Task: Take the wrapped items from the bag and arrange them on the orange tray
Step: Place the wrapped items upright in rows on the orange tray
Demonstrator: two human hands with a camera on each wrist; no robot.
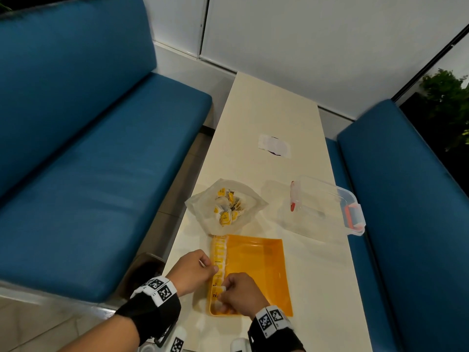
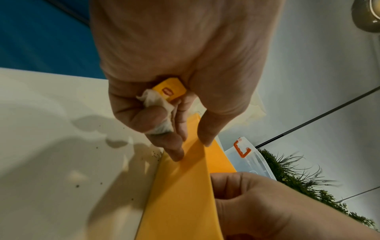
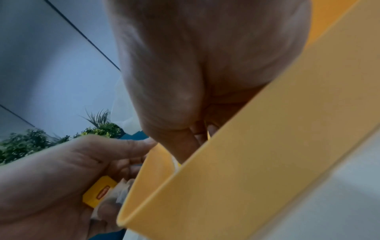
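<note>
Cream table (image 1: 266, 110) between blue benches (image 1: 88, 153); both hands gripping wrapped items (image 2: 168, 90).

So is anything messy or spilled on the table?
A little. Small dark specks lie scattered on the table just left of the orange tray, like loose crumbs; what they are is unclear. The wrapped items line the tray's left wall neatly, and the bag sits open behind it.
</note>
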